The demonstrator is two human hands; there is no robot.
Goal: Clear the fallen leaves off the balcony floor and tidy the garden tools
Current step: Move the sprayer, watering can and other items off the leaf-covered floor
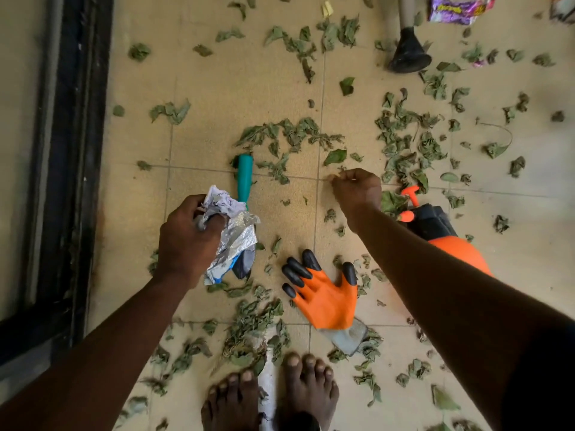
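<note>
Dried green leaves lie scattered over the beige tiled floor. My left hand grips crumpled silver and white wrappers. Under them lies a trowel with a teal handle. My right hand is curled, its fingertips pinching a small scrap just above the tile joint. An orange garden glove with black fingertips lies flat between my arms. An orange and black spray bottle lies on its side behind my right forearm, partly hidden.
My bare feet stand at the bottom edge among leaves. A dark door frame runs along the left. A black rubber foot of a pole stands at the top right, and a purple wrapper lies beyond it.
</note>
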